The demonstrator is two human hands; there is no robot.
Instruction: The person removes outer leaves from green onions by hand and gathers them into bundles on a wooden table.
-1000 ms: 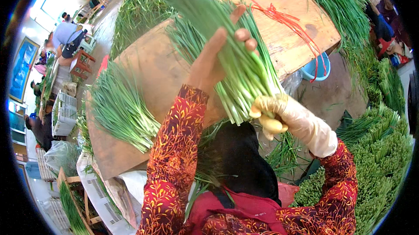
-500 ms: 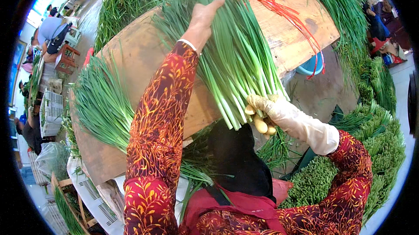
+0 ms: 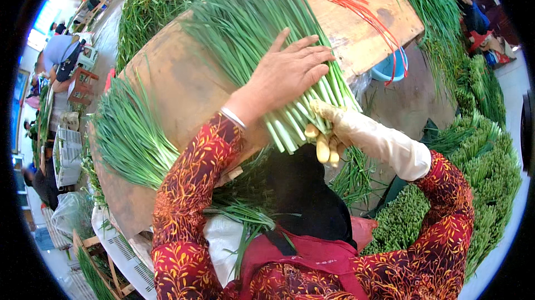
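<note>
Nearest the viewer, both patterned red sleeves rise from the lower edge. The right hand [image 3: 329,132], in a pale glove, is closed around the cut white ends of the bundle of green chives [image 3: 262,38], gripping them at the near right edge of the wooden table [image 3: 167,77].

The left hand [image 3: 290,74] lies flat on top of the same bundle, fingers spread and open, pressing the stalks just beyond the gloved grip. Half a second ago this hand was stretched farther up the bundle, toward the leaf tips; it has drawn back toward the root ends. The bundle itself has settled lower, onto the board, where a second ago it was lifted and held aloft. Judgement: the stalks are being evened and flattened against the table rather than carried.

To the left on the table lies a second, loose bundle of chives [image 3: 128,138]. Farther off, red tying string [image 3: 356,4] trails over the far right of the board. Heaps of chives [image 3: 479,160] lie at right.
</note>
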